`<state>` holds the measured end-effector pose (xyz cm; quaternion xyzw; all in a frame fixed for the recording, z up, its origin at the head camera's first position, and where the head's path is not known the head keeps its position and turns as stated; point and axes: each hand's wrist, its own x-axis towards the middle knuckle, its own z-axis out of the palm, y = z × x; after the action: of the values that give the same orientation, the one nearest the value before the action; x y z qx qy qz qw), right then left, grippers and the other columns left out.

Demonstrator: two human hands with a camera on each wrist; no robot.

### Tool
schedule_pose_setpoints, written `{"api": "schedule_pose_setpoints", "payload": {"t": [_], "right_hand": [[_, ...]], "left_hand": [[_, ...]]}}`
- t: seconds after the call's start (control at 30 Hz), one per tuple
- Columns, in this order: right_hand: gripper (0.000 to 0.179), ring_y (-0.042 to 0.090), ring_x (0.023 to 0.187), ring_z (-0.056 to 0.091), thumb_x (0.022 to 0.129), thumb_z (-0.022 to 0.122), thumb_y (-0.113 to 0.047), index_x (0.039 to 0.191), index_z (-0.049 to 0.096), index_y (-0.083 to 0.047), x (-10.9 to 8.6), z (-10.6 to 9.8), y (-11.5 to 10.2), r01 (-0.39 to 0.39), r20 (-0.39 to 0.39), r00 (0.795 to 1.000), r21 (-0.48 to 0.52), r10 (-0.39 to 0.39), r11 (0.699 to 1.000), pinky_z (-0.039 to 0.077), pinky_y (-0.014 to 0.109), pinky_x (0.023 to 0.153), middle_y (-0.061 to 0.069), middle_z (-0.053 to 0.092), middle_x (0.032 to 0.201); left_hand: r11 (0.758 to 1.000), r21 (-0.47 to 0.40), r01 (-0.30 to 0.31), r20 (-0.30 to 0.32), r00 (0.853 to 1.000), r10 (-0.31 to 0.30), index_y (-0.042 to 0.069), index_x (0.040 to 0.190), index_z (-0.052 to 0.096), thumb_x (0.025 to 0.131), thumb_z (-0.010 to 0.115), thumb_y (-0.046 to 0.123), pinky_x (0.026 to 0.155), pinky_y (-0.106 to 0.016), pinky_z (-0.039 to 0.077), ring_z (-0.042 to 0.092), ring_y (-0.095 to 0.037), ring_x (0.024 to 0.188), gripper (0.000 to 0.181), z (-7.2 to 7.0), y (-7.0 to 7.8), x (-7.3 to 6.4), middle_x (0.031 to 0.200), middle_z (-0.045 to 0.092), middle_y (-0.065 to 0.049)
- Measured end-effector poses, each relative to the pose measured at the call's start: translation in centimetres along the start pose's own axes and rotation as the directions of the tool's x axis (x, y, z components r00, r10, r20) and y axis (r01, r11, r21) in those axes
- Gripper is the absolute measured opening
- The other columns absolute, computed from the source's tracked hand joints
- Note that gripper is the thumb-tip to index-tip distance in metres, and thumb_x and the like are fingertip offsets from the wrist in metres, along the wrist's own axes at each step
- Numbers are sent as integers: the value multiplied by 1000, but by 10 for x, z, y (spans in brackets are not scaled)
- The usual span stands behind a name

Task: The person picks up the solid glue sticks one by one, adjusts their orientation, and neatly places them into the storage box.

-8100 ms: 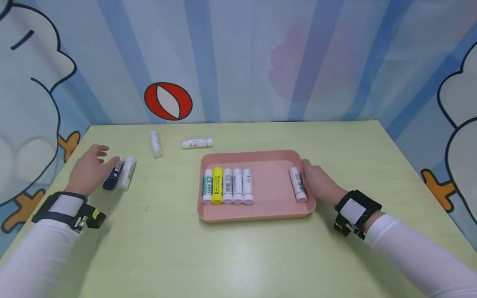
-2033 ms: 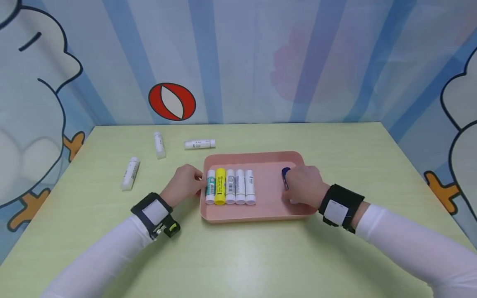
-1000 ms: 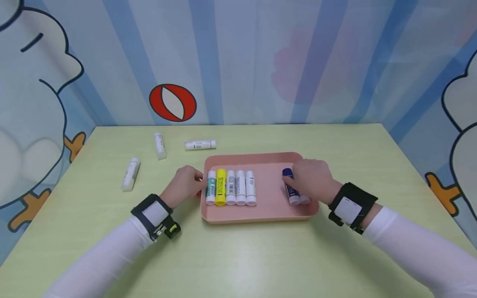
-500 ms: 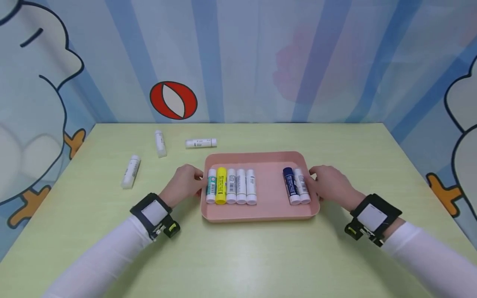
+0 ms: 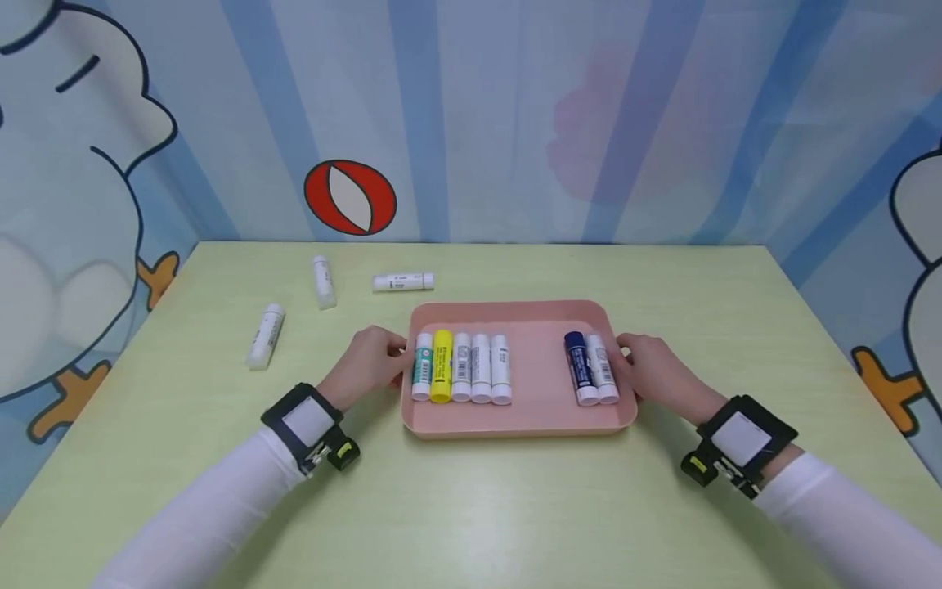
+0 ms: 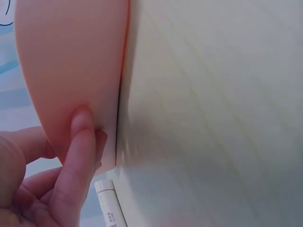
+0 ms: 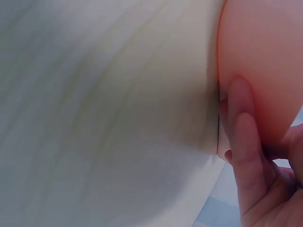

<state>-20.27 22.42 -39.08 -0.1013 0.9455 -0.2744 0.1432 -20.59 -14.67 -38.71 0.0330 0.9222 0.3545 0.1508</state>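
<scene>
Pink tray (image 5: 537, 352) lies flat, well in from the left and right edges of the table (image 5: 478, 507), nearer its far edge. Your left hand (image 5: 368, 364) pinches the tray's left end wall, your right hand (image 5: 658, 372) the right. Estimate: light, stiff, smooth plastic, hardly fragile. Opposed end walls seem the best hold. Caution: the yellow tube (image 5: 441, 368) and dark-blue tube (image 5: 580, 368) inside are round, likely to roll if you tilt it.
</scene>
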Motion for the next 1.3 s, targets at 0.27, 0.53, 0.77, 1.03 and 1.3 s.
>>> {"api": "schedule_pose_setpoints", "payload": {"t": [0.27,0.53,0.77,1.03,1.3], "right_hand": [[38,15,55,52,98,36,-23,120,42,7,0,1,1,-4,-10,1000,-12,4,1000,43,31,49,7,56,77],[39,15,55,52,98,35,-22,122,40,8,-2,1,0,-7,-13,1000,-13,7,1000,43,31,48,10,57,81],[39,14,60,52,98,35,-21,123,40,9,-1,2,-2,-9,-29,1000,-28,8,1000,43,30,50,13,57,88],[40,14,62,52,98,36,-19,124,40,10,-1,3,2,5,-46,999,-50,-7,999,43,29,51,14,57,89],[37,14,56,50,97,36,-20,121,43,8,0,4,3,30,-53,998,-37,-32,999,42,30,49,10,55,80]], "left_hand": [[997,-37,-61,-1,998,61,10,119,58,88,57,33,63,-28,47,58,-16,66,38,-3,-15,-10,86,61,-1],[965,160,-209,-66,973,221,15,124,54,90,53,36,70,-31,45,54,-16,85,40,-29,-47,-34,103,60,-1],[958,238,-162,-250,943,221,7,124,51,91,50,38,79,-43,45,52,-29,103,44,-69,-75,-47,121,52,-14],[965,259,39,-277,960,36,-9,134,27,89,47,49,89,-58,33,35,-46,113,76,-102,-112,-42,130,29,-36],[921,352,169,-243,966,-84,-18,130,19,82,46,62,76,-54,42,45,-44,94,98,-108,-137,-31,116,37,-39]]}}
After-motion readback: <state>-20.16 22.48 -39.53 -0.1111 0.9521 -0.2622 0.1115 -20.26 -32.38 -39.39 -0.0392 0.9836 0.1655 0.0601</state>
